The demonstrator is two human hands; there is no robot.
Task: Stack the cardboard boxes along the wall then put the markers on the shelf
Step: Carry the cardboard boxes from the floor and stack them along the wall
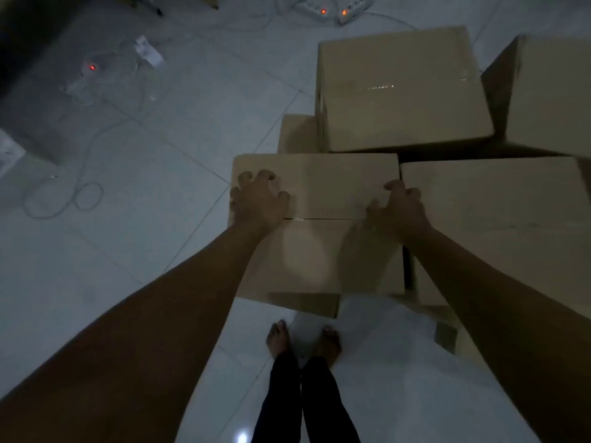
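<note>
Far left, on the pale tiled floor [144,193]: a white cable [64,199] in loose loops, a small device with a red light [92,67]; further back near the top edge, white power strips [332,6] with orange lights. Centre: left hand [259,199] on the near cardboard box [323,193], at its left top edge, fingers spread and curled like claws, tips pressing the lid; whether gripping over the edge, cannot tell. Right hand [399,209] at the same box's right edge, fingers bent, tips on the lid. Below: bare feet [303,342] just in front of the box. Behind: larger box [403,87], higher up. Right: another box [499,212] just beside the held one; a fourth [550,91] at the far right edge.
</note>
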